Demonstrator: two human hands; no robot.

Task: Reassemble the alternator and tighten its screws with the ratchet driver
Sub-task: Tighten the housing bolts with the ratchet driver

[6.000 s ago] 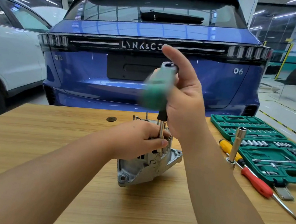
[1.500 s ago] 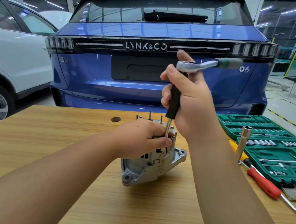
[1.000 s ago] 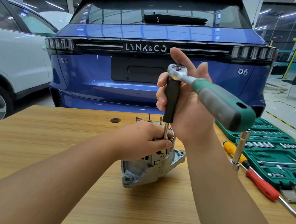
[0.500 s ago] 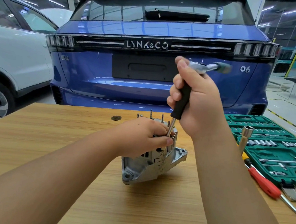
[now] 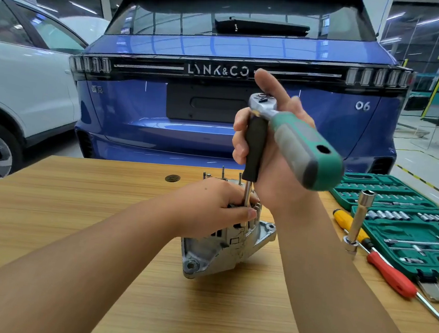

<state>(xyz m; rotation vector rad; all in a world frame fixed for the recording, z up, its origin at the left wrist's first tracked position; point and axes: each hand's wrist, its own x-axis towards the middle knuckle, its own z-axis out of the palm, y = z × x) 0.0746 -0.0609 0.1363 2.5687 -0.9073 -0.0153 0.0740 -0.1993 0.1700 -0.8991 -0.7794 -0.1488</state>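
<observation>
Gripping the black extension bar (image 5: 254, 148) just under the ratchet head, the right hand (image 5: 273, 155) is curling its fingers round the shaft while the thumb is pointing up behind the chrome head, probably to keep the tool upright over the screw. The ratchet driver (image 5: 296, 142) is sitting on top of that bar, its green and grey handle sticking out toward the camera and to the right, slightly blurred, which suggests it is swinging through a stroke. The left hand (image 5: 214, 206) is clasping the top of the alternator (image 5: 226, 245), with fingertips pinching the thin lower shaft where it is entering the housing; this looks like a way of guiding the bit and stopping the body from turning. The alternator is standing on the wooden table (image 5: 72, 218) at the middle, its silver mounting ears pointing near-left and right, several studs rising at its far side. The screw itself is hidden by the fingers, so how far it is seated cannot be told.

To the right, a long socket (image 5: 359, 219) is standing upright just beside a yellow-handled screwdriver (image 5: 348, 223) and a red-handled screwdriver (image 5: 388, 273), both lying flat. An open green socket set case (image 5: 406, 234) is lying at the right edge. Beyond the table a blue car (image 5: 217, 128) is parked, with a white car (image 5: 18, 85) at the far left.
</observation>
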